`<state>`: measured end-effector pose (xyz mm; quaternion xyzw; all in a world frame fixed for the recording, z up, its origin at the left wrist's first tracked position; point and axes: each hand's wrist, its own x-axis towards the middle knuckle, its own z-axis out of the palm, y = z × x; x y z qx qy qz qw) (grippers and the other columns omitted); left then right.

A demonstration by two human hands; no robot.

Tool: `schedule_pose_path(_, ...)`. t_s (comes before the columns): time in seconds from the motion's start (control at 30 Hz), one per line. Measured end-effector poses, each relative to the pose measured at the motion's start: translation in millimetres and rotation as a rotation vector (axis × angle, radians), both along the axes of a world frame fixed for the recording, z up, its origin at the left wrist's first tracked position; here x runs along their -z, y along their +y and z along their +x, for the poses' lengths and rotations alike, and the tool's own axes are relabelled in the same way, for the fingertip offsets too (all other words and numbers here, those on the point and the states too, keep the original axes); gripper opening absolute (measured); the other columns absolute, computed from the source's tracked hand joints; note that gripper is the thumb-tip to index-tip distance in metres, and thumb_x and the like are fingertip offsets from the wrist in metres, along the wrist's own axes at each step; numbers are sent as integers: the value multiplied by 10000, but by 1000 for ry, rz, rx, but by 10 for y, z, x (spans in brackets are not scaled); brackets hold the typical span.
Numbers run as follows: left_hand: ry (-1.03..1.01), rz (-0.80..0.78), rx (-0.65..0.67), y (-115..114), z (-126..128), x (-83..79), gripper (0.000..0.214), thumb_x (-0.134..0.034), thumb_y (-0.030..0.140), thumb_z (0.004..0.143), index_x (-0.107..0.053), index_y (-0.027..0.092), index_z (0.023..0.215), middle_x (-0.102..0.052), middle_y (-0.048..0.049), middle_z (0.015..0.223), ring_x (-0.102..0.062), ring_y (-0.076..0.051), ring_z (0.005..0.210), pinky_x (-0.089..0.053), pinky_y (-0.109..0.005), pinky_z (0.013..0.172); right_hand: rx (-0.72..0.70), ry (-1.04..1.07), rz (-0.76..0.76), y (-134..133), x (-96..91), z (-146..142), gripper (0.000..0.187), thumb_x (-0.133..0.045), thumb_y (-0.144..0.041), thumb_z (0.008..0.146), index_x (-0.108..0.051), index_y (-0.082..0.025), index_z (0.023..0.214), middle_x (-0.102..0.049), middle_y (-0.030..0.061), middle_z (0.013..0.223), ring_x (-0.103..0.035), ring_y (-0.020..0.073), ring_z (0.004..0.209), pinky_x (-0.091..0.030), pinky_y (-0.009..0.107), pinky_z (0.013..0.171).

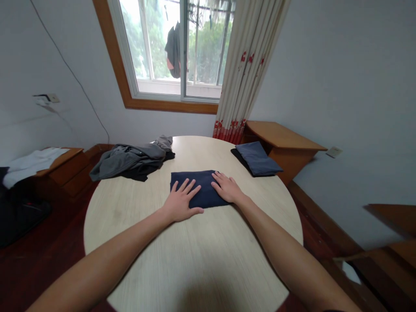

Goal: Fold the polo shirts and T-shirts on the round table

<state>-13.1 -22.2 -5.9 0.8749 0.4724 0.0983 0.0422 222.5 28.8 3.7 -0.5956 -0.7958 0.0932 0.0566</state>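
A navy blue folded garment (pixel 205 190) lies flat as a rectangle on the pale round table (pixel 195 251); its exact kind I cannot tell. My left hand (pixel 182 201) rests palm down on its left part, fingers spread, with the thumb on the tabletop by the near edge. On the right end of the cloth lies my right hand (pixel 227 187), also flat with fingers apart. Neither hand grips anything.
Crumpled grey and black clothes (pixel 133 158) are heaped at the table's back left. Folded grey-blue and black garments (pixel 258 158) are stacked at the back right, near a wooden desk (pixel 286 134). A curtain (pixel 248 65) hangs beside the window behind.
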Motion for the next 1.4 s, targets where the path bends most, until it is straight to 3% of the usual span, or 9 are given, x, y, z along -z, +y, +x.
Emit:
schedule_pose_path(0.1,27,-7,-139,252,-337,-13,914,-566,753,834,-381,234,1563,-239,-137,1650,-172,-411,1526,-89,-657,1184,60,-17,48,-17,-81,82,571,-304,-478,1042,-439,-197,1522,-407,121,1585,-392,282,1443,-302,482,1154)
schedule_pose_path(0.23,36,76,-411,463,-686,-93,602,-507,482,968,-504,171,1483,-347,-181,1607,-279,-416,1487,-184,-648,1160,-20,75,57,-141,-258,114,504,-451,-552,975,-761,-156,938,-742,151,975,-672,262,936,-472,350,829)
schedule_pose_path(0.4,-205,-27,-387,447,-585,-113,468,-359,383,1028,-631,163,1340,-643,-158,1355,-555,-345,1283,-421,-497,1062,-337,512,-523,-270,-250,44,543,-597,-661,842,-675,-153,667,-659,58,635,-583,149,567,-414,259,553)
schedule_pose_path(0.5,-517,-83,-362,428,-424,-54,485,-636,434,908,-633,164,1311,-658,-170,1310,-592,-346,1226,-452,-484,1052,-145,664,-297,-172,-125,52,513,-575,-618,877,-644,-159,660,-634,40,620,-558,133,557,-414,255,558)
schedule_pose_path(0.6,-1018,-362,-420,441,-354,-18,646,-819,314,765,-563,179,1342,-705,-136,1117,-710,-251,928,-586,-377,819,76,704,-51,-22,-18,112,367,-611,-503,895,-704,-149,890,-705,73,828,-632,162,715,-470,269,658)
schedule_pose_path(0.8,-1497,-1160,-443,443,-412,-140,263,-718,347,895,-644,97,927,-657,-61,721,-657,-118,523,-548,-191,488,197,765,-127,66,77,130,533,-830,-243,710,-646,-143,1200,-689,72,1002,-654,176,858,-511,295,786)
schedule_pose_path(1.0,-1536,-962,-318,285,-266,-204,293,-798,190,781,-692,127,1047,-762,-102,925,-741,-192,780,-613,-257,682,85,1016,-423,53,111,86,726,-836,-40,600,-587,-138,1274,-664,-3,843,-642,143,727,-528,272,696)
schedule_pose_path(1.17,-1635,-882,-97,198,-159,-256,447,-778,215,760,-664,151,1188,-736,-128,1178,-695,-291,1106,-549,-432,1009,78,1217,-392,-17,18,69,688,-875,-338,703,-577,-148,1293,-710,62,954,-672,169,788,-560,308,736)
schedule_pose_path(1.4,-1544,-822,66,193,-185,-308,697,-838,392,723,-587,165,1332,-679,-144,1301,-644,-343,1193,-529,-463,1018,-69,1482,-480,-133,-198,-6,617,-897,-552,602,-690,-170,1041,-766,107,1026,-724,267,952,-562,429,941)
